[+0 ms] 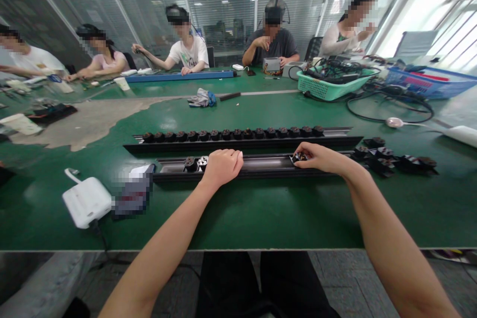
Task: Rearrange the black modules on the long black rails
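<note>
My left hand is closed over the near black metal rail, fingers curled across its channel. Just left of that hand, a black socket module and a lighter-topped one sit in the channel. Between the thumb and fingers of my right hand is another black socket module, at the channel further right. Behind lies a second black rail, parallel to the first, with a row of several such modules in it. Loose modules lie in a heap by the right end of the near rail.
A white adapter and a dark packet lie left. A glove lies beyond the rails. The green basket of cables, a blue basket and a spoon-shaped item are right. Several people sit across the table.
</note>
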### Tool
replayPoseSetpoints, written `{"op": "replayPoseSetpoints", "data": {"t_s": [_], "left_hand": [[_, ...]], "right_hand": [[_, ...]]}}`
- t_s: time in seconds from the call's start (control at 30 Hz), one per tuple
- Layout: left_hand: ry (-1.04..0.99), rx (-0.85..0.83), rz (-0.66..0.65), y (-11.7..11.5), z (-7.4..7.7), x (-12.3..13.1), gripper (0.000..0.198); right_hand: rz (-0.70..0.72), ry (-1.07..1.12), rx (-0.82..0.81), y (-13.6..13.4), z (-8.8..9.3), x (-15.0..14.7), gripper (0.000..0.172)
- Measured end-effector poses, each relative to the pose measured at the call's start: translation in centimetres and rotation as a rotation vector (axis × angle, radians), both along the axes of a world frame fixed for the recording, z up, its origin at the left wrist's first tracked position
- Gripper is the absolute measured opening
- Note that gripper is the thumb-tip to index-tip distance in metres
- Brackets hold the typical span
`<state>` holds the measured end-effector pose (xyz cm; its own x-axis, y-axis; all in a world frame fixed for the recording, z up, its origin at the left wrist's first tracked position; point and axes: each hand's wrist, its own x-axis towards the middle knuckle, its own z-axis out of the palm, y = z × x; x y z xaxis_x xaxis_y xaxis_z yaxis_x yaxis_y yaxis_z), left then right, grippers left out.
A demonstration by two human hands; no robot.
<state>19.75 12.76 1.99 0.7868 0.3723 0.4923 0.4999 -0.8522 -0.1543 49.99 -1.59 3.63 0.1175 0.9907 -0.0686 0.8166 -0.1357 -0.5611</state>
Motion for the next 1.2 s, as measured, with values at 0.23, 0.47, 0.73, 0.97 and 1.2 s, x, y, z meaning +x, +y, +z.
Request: {"op": "replayPoseSetpoints", "data": {"t_s": [0.23, 0.47, 0.73, 0.97, 1.2], "left_hand": [[0.013, -0.024, 0.002, -0.1, 0.0, 0.0, 0.044], [0.006, -0.013, 0.001, 0.0, 0.0, 0.0, 0.044], [0.0, -0.025, -0.002, 0.0, 0.0, 0.0, 0.046], [-0.005, 0.006, 0.0, -0.1, 0.1, 0.0, 0.046], [0.004, 0.011, 0.001, -0.1, 0.1, 0.0, 0.045]], "right_hand": [[0.011, 0.003, -0.024, -0.1, 0.2, 0.1, 0.037], [0.007, -0.001, -0.026, -0.2, 0.1, 0.4, 0.04], [-0.005, 0.004, -0.019, -0.4, -0.1, 1.0, 0.039], [-0.019, -0.002, -0.022, -0.6, 0.0, 1.2, 0.039], [-0.006, -0.028, -0.03, -0.6, 0.1, 1.4, 0.038]]}}
